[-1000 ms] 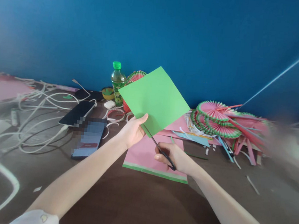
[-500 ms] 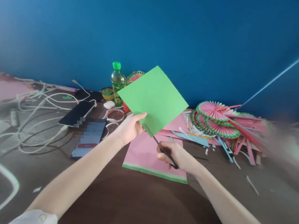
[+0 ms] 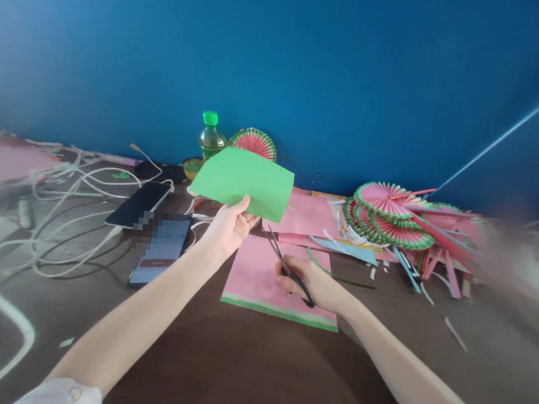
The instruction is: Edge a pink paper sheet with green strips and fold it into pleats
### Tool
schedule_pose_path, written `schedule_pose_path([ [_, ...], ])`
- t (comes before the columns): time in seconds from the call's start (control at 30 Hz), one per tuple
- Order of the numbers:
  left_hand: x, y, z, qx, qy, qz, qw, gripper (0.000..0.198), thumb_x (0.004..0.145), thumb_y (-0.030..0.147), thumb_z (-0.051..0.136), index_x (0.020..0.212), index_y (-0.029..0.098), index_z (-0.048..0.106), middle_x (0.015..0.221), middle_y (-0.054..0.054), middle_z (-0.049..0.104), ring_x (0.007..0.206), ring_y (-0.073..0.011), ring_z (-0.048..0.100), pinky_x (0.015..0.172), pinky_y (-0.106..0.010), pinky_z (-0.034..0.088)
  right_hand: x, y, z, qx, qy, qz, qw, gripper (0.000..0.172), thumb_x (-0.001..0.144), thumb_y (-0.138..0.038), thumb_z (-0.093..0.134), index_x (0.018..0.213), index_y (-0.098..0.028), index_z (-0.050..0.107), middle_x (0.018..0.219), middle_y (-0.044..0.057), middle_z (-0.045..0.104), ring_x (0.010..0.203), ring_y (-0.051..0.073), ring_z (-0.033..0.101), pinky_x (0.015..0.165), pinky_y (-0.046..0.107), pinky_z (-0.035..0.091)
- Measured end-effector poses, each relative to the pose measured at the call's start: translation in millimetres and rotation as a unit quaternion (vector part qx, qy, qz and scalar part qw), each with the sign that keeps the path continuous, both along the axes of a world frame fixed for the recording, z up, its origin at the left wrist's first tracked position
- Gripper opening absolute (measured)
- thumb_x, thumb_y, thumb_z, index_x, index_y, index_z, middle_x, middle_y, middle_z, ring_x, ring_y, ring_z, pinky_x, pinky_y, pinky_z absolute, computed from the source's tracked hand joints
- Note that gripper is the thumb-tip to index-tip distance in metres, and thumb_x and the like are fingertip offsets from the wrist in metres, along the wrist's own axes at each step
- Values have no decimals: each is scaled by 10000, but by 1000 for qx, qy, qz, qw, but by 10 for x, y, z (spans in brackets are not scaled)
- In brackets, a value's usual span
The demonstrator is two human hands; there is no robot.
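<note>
Plainly, the left hand [image 3: 229,231] pinches a smooth, bright-green, four-sided paper sheet [image 3: 246,177] at its near edge, thumb over the face, holding it up so that it bows. That curve suggests something light and springy, probably not slippery, but easily creased or torn by a hard squeeze; a gentle grip at the edge with the thumb laid flat should support it best. The right hand [image 3: 312,280], apart from the left, is closed around the handles of slim, dark, black-handled scissors [image 3: 285,267], whose slightly parted blades appear clear of the sheet. Under the right hand, a flat pink paper sheet with a white-and-green border [image 3: 255,280] lies on the dark brown tabletop [image 3: 234,370]; pleated pink-and-green paper fans [image 3: 384,200] are piled beyond, to that hand's right.
</note>
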State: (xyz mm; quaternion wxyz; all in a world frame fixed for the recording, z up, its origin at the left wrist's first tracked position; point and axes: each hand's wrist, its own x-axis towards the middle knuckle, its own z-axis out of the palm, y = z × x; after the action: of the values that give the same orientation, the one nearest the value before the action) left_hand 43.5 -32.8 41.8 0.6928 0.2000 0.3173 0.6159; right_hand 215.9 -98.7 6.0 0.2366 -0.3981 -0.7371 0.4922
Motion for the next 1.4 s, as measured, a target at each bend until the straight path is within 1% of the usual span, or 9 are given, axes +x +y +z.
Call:
schedule_pose_path([
  [0.1, 52, -49, -54, 14, 1, -1, 1000, 113, 804, 86, 518, 821, 172, 589, 814, -20, 690, 816, -125, 644, 923, -313, 422, -54, -18, -30, 39, -12, -21, 999, 289, 792, -450, 530, 778, -166, 477, 689, -10, 528, 581, 97, 494, 558, 233, 392],
  [0.2, 136, -129, -119, 21, 9, -10, 1000, 44, 786, 121, 565, 773, 163, 566, 770, -8, 676, 770, -113, 642, 928, -311, 413, -117, -51, -89, 27, 15, -49, 998, 314, 808, -478, 490, 816, -165, 470, 664, -14, 509, 576, 105, 507, 565, 241, 402],
  [0.37, 266, -272, -172, 9, 26, -6, 1000, 109, 725, 149, 644, 714, 149, 536, 699, -10, 653, 782, -126, 636, 918, -308, 426, -213, -123, -179, 17, 72, -100, 992, 332, 846, -507, 395, 853, -178, 443, 658, -4, 521, 602, 115, 523, 567, 237, 409],
  [0.5, 315, -342, -193, 32, 3, -36, 999, 136, 712, 159, 660, 803, 163, 559, 777, -15, 672, 820, -131, 636, 924, -317, 422, -272, -182, -200, 27, 85, -135, 987, 324, 852, -507, 382, 831, -188, 430, 647, -7, 520, 594, 114, 507, 575, 243, 408],
  [0.63, 348, -370, -221, 40, -8, -50, 998, 200, 713, 172, 663, 887, 185, 565, 774, -16, 675, 867, -146, 635, 918, -314, 423, -313, -233, -196, 21, 108, -159, 981, 340, 854, -523, 359, 801, -193, 422, 649, -12, 507, 581, 111, 491, 575, 250, 405],
  [0.77, 374, -397, -215, 35, -4, -54, 998, 162, 723, 175, 653, 859, 170, 565, 809, -33, 677, 867, -149, 636, 896, -297, 440, -335, -260, -186, 10, 127, -170, 977, 348, 846, -536, 364, 793, -196, 417, 647, -21, 481, 597, 114, 493, 598, 257, 410],
  [0.93, 401, -448, -180, -8, 15, -55, 998, 102, 738, 186, 638, 798, 160, 560, 827, -46, 678, 862, -155, 639, 859, -289, 464, -347, -265, -204, 16, 140, -172, 975, 314, 854, -508, 374, 825, -197, 412, 683, -23, 468, 609, 105, 484, 594, 246, 408],
  [1.17, 422, -484, -162, -8, 6, -66, 998, 102, 749, 192, 625, 832, 167, 572, 888, -48, 678, 881, -161, 638, 825, -280, 486, -361, -277, -271, 22, 147, -182, 972, 285, 870, -484, 352, 878, -204, 409, 675, -26, 465, 607, 111, 484, 585, 249, 413],
  [1.4, 420, -481, -165, -5, -9, -69, 998, 139, 761, 172, 610, 895, 159, 575, 913, -62, 680, 896, -161, 636, 855, -286, 480, -366, -284, -266, 20, 139, -191, 971, 295, 858, -498, 363, 814, -207, 381, 643, -36, 458, 575, 110, 477, 560, 250, 395],
])
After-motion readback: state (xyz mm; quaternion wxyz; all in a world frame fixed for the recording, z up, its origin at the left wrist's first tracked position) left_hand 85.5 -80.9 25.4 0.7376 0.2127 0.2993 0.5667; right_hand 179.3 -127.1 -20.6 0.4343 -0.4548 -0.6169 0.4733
